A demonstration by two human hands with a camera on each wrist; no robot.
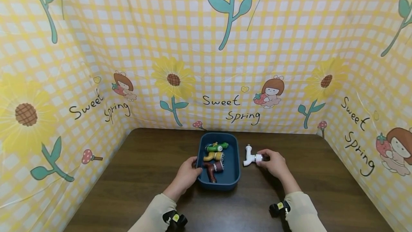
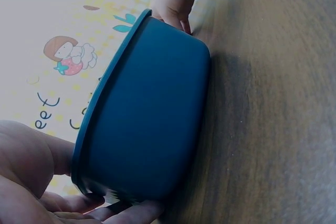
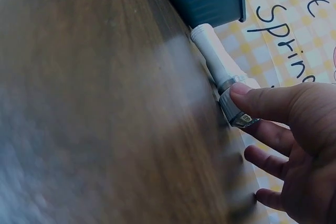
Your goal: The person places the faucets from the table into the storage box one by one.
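A white plastic tap (image 1: pixel 249 156) lies on the table just right of a dark blue plastic basin (image 1: pixel 230 176). My right hand (image 1: pixel 274 163) pinches the tap's knob end between thumb and forefinger; in the right wrist view the other fingers stay loosely bent, off the white tap (image 3: pixel 215 53). With the thumb over the rim and fingers outside, my left hand (image 1: pixel 185 174) grips the basin's left side. Inside the basin are a green tap (image 1: pixel 214 148), a yellow tap (image 1: pixel 212 157) and a dark red-brown tap (image 1: pixel 211 170). The left wrist view shows only the basin's outer wall (image 2: pixel 147 103).
The dark wooden table (image 1: pixel 145 174) extends on both sides of the basin. A yellow checked cloth (image 1: pixel 212 71) with flowers and lettering surrounds the table at the back and sides. The basin stands close to the back cloth.
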